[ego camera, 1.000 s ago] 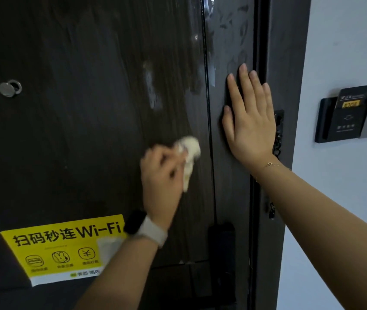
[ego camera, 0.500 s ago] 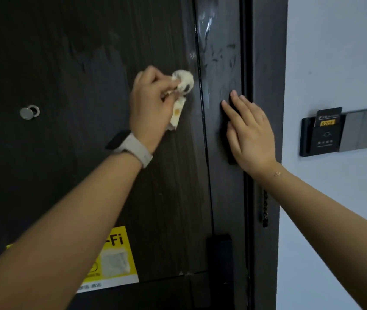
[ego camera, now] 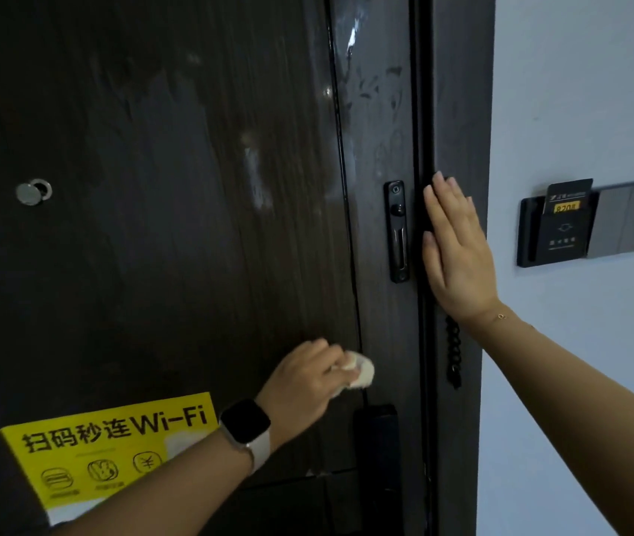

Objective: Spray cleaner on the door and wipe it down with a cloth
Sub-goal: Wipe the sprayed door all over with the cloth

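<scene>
Head view: left hand (ego camera: 303,381) fingers curled around the wadded cloth (ego camera: 359,371), which protrudes past the fingertips and presses on the dark door (ego camera: 191,226), low, near the lock edge; right hand (ego camera: 456,249) flat, fingers straight, against the door frame (ego camera: 462,110)

Door (ego camera: 153,226): left, with peephole (ego camera: 33,192) at far left and Wi-Fi sticker (ego camera: 106,439) low.
Cloth (ego camera: 361,371): against door, above the lock body (ego camera: 377,439).
Door frame (ego camera: 462,110): right of door.
Key card holder (ego camera: 555,222): on wall (ego camera: 578,90), right of frame.
</scene>
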Motion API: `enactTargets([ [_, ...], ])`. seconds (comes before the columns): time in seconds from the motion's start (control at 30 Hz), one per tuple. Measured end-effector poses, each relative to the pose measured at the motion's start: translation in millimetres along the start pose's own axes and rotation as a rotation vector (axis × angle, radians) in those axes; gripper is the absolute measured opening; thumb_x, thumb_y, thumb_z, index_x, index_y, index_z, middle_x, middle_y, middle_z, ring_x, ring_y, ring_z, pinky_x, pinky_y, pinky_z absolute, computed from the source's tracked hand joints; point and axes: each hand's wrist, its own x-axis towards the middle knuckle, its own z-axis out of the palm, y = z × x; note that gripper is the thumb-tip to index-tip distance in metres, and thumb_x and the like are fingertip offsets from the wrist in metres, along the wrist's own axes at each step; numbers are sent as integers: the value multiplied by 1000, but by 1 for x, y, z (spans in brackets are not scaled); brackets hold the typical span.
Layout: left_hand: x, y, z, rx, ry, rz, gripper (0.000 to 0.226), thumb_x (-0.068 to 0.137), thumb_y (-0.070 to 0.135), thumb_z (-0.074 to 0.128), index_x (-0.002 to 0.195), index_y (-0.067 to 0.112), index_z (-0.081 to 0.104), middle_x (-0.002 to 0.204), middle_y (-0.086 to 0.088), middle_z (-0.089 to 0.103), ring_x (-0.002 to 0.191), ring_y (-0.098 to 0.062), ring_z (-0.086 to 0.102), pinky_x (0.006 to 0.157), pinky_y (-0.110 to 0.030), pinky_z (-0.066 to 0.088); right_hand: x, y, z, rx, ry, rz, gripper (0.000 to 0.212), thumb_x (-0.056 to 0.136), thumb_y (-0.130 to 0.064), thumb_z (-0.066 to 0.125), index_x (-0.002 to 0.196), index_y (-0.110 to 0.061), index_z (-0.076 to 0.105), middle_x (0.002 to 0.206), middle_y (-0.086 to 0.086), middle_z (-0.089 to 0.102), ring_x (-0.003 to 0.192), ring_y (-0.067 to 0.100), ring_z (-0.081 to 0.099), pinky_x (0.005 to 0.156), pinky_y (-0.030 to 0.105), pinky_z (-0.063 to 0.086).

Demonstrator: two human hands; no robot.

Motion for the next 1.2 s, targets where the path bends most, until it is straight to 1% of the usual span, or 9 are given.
enactTargets([
  [0.07, -8, 1, 5, -19, -39, 8, 25, 78, 0, 68, 100, 12, 72, 87, -4, 57, 78, -17, 43, 64, -33, 42, -2, 0, 0, 10, 3, 19, 50, 100, -5, 38, 149, 0, 31, 158, 16, 24, 149, 28, 17, 123, 40, 12],
  [0.13, 3, 0, -5, -55, 11, 11, 23, 80, 2, 66, 100, 10, 73, 87, -3, 56, 78, -16, 44, 66, -32, 42, -3, 0, -1, 24, 8, 49, 50, 100, -6, 37, 149, 0, 30, 159, 17, 22, 150, 28, 15, 123, 40, 11],
  [0.27, 74, -9, -69, -122, 398, -180, 9, 86, 7, 65, 88, 3, 73, 87, -3, 54, 79, -21, 52, 68, -35, 44, -6, 1, -1, 43, 9, 101, 51, 101, -10, 34, 151, -2, 27, 160, 14, 20, 150, 26, 13, 124, 39, 9],
  [0.37, 137, -36, -112, -106, 545, -340, 14, 81, 10, 75, 94, 5, 74, 87, -8, 60, 83, -20, 56, 72, -31, 48, -8, 1, -2, 35, -14, 101, 51, 101, -11, 33, 151, -2, 27, 161, 13, 19, 151, 24, 11, 124, 38, 8],
  [0.47, 168, -45, -119, -121, 527, -366, 16, 80, 16, 77, 94, 8, 74, 89, -6, 59, 86, -18, 57, 78, -27, 50, -9, 2, -2, 22, -12, 104, 52, 100, -11, 32, 151, -3, 27, 161, 11, 19, 151, 23, 11, 124, 37, 9],
  [0.7, 135, -11, -70, -37, 457, -365, 9, 79, 6, 76, 87, 4, 72, 82, -7, 53, 79, -20, 52, 68, -34, 48, -12, 3, -2, 28, 2, 82, 52, 99, -7, 35, 150, -2, 29, 160, 11, 19, 150, 22, 12, 123, 39, 11],
  [0.9, 62, 29, 0, 5, 170, -210, 17, 81, 9, 58, 89, 11, 72, 80, -6, 51, 74, -24, 51, 64, -40, 45, -13, 3, -1, 19, 8, 79, 51, 99, -7, 35, 150, -2, 29, 159, 13, 21, 150, 23, 12, 123, 40, 11],
  [1.03, 24, 46, 44, -7, 18, -107, 22, 83, 12, 52, 92, 13, 72, 81, -2, 56, 74, -19, 47, 66, -32, 37, -13, 4, -1, 18, 7, 78, 52, 98, -3, 38, 150, -1, 29, 159, 14, 22, 150, 24, 12, 123, 40, 11],
  [1.2, 19, 41, 48, -40, 41, -97, 28, 85, 14, 51, 101, 14, 74, 83, -1, 59, 77, -15, 43, 69, -30, 35, -14, 4, -1, 18, 13, 80, 51, 99, -5, 38, 150, -2, 30, 159, 14, 22, 150, 24, 13, 123, 40, 12],
])
